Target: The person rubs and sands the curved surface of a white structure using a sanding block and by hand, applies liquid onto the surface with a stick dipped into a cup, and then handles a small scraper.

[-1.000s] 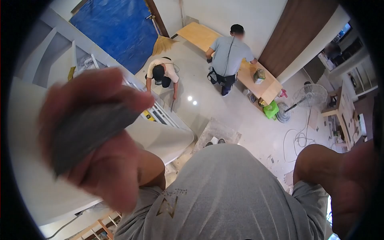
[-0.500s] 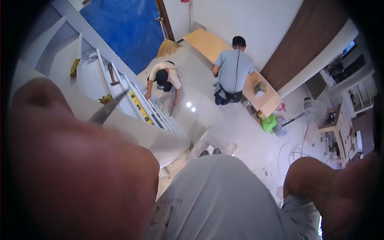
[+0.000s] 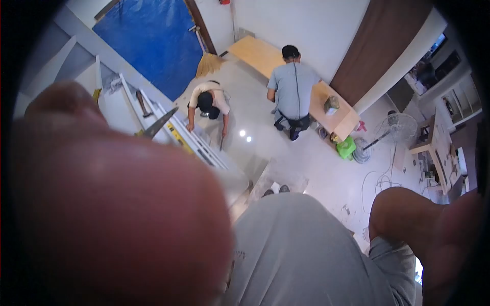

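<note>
My left hand [image 3: 127, 204] fills the lower left, very close and blurred, with its fingers closed. From behind it sticks a pointed metal blade [image 3: 162, 122], its tip up and to the right; the handle is hidden in the hand. Of my right side only the bent arm [image 3: 403, 214] shows at the right edge, and the hand itself is out of sight. Past the blade lie a hammer [image 3: 144, 103] and a yellow spirit level [image 3: 179, 138], partly covered by my left hand.
Below, one person [image 3: 209, 102] crouches by long white strips, and another [image 3: 293, 92] kneels at a wooden board [image 3: 255, 55]. A broom [image 3: 208, 64] leans near a blue sheet [image 3: 145, 46]. A standing fan [image 3: 395, 127], cable and green bag [image 3: 345, 148] are on the right.
My left hand has come further right and now covers more of the white strips and the level. The blade has moved up and right with it. The view has shifted slightly.
</note>
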